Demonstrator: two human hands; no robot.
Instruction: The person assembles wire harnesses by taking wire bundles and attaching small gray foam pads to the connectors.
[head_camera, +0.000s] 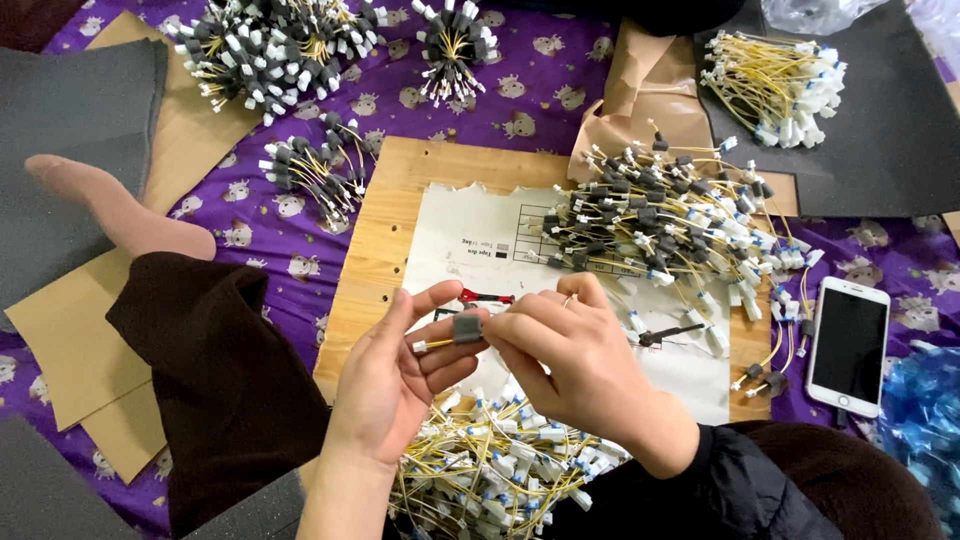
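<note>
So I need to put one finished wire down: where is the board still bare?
Bare wood strip left of the paper sheet, and the sheet's own left part. The tangled pile at right and the white-ended pile below the left hand and right hand are crowded.

Over a pale wooden board on a purple patterned cloth, the left hand and right hand pinch a thin yellow wire with a dark grey foam sleeve between their fingertips. A heap of bare yellow wires with white plugs lies just below the hands. Sleeved wires pile on a white printed sheet beyond, and a white smartphone rests to the right.
</note>
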